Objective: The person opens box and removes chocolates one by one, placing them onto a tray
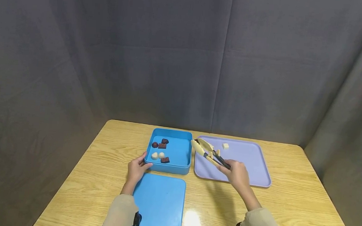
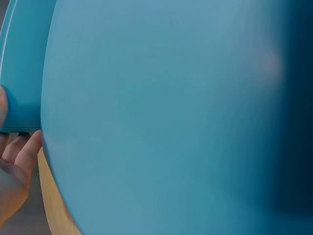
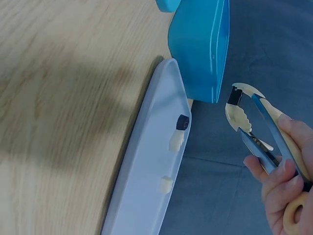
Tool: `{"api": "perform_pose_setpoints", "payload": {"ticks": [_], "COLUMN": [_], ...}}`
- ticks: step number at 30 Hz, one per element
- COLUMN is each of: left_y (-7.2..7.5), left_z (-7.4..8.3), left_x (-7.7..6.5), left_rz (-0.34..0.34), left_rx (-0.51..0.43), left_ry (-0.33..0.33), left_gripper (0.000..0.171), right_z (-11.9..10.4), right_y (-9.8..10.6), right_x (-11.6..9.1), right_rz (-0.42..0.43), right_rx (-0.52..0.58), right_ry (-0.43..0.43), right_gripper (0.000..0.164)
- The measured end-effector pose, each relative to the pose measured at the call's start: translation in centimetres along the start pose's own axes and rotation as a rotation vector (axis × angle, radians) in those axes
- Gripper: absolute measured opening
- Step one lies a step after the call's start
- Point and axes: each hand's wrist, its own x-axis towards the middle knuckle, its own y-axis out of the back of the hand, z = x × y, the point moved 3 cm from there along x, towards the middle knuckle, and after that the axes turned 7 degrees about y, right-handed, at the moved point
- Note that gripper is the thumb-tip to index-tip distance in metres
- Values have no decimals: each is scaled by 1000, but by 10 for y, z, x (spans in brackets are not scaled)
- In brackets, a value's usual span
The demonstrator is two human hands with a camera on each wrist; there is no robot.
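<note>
I see the right hand (image 1: 238, 175) with fingers curled round the tongs (image 1: 199, 148), whose tips pinch one dark piece (image 3: 235, 96). Below this grip is the purple tray (image 1: 256, 167); to its left, the left hand (image 1: 136, 168) holds the blue box (image 1: 168, 169) at its near corner.

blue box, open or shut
Open: in the head view, the chocolates show inside the blue box, and the flat blue lid lies on the table in front.

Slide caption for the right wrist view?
Right hand grips cream-tipped tongs holding a dark block near a shallow lavender tray and open blue box.
</note>
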Motion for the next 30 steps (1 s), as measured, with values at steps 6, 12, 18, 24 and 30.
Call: {"api": "perform_pose_setpoints", "payload": {"ticks": [6,12,18,24,30], "left_y": [0,0,0,1,0], "left_z": [2,2,2,2,1], "left_x": [0,0,-2,-1,-1], "left_rz": [-1,-2,-8,-3,-3], "left_rx": [6,4,7,7,15], "left_ry": [-4,-6,3,-3,12], "left_gripper": [52,53,53,53,52], "right_z": [9,16,24,30,34], "right_y": [2,3,0,-5,-12], "right_x": [-6,-11,-16,-18,-19], "right_rz": [-9,-12,-33,-41,-62], "right_rx": [0,-10,-29,-52,-84], "right_ry": [-23,-38,-61,-73,-80], "right_gripper": [39,37,35,34,32]}}
